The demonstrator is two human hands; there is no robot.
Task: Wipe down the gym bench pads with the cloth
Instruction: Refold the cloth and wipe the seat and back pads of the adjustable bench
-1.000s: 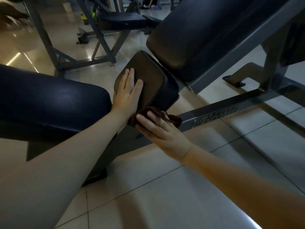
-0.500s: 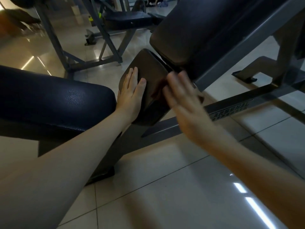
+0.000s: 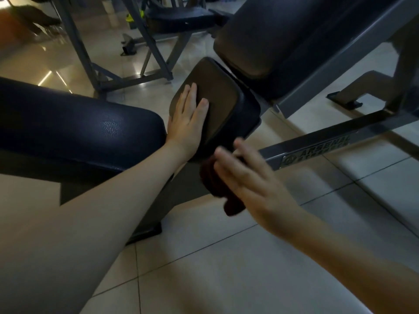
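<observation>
A small dark seat pad (image 3: 223,96) tilts up between a long navy bench pad (image 3: 74,125) at my left and a big black back pad (image 3: 283,39) above right. My left hand (image 3: 187,124) lies flat on the small pad's left part, fingers straight. My right hand (image 3: 249,180), blurred, presses a dark brown cloth (image 3: 217,184) against the pad's lower front edge with straight fingers. Most of the cloth is hidden under that hand; one end hangs below it.
The grey steel frame bar (image 3: 317,148) with lettering runs right from under the seat. Its foot (image 3: 145,232) stands on the glossy tiled floor (image 3: 226,268). Another bench (image 3: 179,18) and grey frame legs (image 3: 156,62) stand behind.
My right hand with the cloth swept up the pad's right side, then came back down to its lower front edge. My left hand stayed on the pad.
</observation>
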